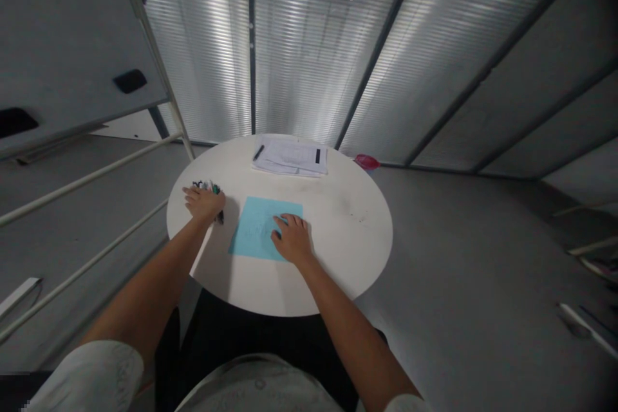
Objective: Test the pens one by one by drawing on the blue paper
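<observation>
A light blue sheet of paper (255, 232) with faint marks on it lies flat on the round white table (347, 257). My right hand (292, 236) rests on the sheet's right part, fingers spread and holding nothing. Over a small bunch of pens or markers (215, 188) at the table's left side is my left hand (203, 202). Its fingers are stretched out across the bunch, which it partly hides. One dark pen (221, 217) sticks out below that hand.
A stack of white papers (290, 158) with dark items on it lies at the table's far edge. Beyond the rim shows a pink object (367, 161). A whiteboard on a pale metal frame (96, 174) stands at the left. Corrugated translucent panels (299, 45) form the wall behind.
</observation>
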The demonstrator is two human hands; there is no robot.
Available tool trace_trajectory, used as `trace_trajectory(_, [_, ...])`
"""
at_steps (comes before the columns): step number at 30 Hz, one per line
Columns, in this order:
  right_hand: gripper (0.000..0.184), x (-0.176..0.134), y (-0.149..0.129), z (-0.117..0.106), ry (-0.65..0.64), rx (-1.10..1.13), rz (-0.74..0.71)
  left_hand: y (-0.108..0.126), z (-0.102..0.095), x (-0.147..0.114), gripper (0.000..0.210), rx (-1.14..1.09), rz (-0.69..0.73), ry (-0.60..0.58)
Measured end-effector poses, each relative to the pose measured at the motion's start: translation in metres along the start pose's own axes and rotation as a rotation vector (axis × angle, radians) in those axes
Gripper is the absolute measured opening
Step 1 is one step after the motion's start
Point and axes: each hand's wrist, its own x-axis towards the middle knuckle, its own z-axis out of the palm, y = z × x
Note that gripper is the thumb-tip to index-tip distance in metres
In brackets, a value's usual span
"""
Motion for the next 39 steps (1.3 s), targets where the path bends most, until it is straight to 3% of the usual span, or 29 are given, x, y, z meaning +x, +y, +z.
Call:
trace_trajectory(6, [0.046,0.002,0.002,0.003,0.001,-0.006,-0.022,-0.01,-0.016,-0.002,0.098,0.004,0.102,-0.134])
trace_trajectory(13, [0.054,0.038,-0.003,0.011,-0.072,-0.022,-0.061,-0.025,-0.016,-0.002,0.095,0.074,0.207,-0.108])
trace_trajectory(21, [0.034,0.086,-0.029,0.015,-0.072,0.027,-0.063,-0.039,-0.015,0.0,0.096,0.025,0.184,-0.135])
trace_trajectory(26, [0.029,0.056,-0.027,0.004,0.048,0.183,-0.009,-0.038,-0.018,0.005,0.112,-0.017,0.14,-0.15])
trace_trajectory(30, [0.023,0.009,0.017,-0.009,0.095,0.272,0.086,-0.041,-0.02,0.005,0.103,-0.011,0.19,-0.158])
trace_trajectory(35, [0.025,-0.031,0.083,-0.018,0.121,0.192,0.216,-0.046,-0.019,0.002,0.087,-0.027,0.26,-0.109])
trace_trajectory(39, [0.026,-0.042,0.092,-0.018,0.169,0.117,0.194,-0.05,-0.018,0.0,0.084,-0.055,0.296,-0.102])
